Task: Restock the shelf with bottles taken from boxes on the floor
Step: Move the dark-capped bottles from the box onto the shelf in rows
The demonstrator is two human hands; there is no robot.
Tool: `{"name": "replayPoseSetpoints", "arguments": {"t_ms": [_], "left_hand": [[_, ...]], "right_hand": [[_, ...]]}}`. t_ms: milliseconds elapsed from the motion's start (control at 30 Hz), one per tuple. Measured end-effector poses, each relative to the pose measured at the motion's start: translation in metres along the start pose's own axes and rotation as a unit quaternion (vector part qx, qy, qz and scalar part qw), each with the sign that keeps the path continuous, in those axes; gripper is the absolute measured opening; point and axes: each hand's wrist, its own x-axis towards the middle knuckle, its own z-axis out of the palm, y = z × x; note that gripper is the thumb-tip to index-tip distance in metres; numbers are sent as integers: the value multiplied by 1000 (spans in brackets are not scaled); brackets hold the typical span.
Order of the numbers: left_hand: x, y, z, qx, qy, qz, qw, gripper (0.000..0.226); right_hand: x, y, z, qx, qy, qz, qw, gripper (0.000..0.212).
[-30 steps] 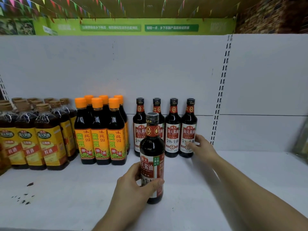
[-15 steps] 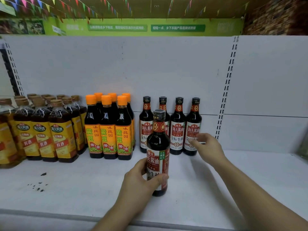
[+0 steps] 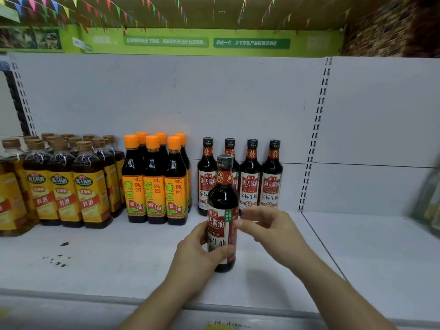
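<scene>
While your left hand (image 3: 198, 257) grips the upright bottle (image 3: 222, 206), right hand (image 3: 270, 228) relaxed, fingertips touching its 3 o'clock side

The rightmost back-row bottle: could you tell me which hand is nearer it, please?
Right. The right hand sits just in front of the rightmost back-row bottle; the left hand grips the front bottle, farther forward-left.

Orange caps (image 3: 152, 141); red-white labels (image 3: 250, 190); perhaps greenish blur (image 3: 428, 201).
</scene>
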Motion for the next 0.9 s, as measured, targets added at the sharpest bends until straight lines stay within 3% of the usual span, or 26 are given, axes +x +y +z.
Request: {"name": "replayPoseSetpoints", "arguments": {"t_ms": [500,900], "left_hand": [[-8,3,-8,40,-25,33,998,62],[0,-6,-20,42,-1,10,999,66]], "right_hand": [[-13,13,32,-8,37,-41,998,50],[3,20,37,24,-13,-25,999,51]]}}
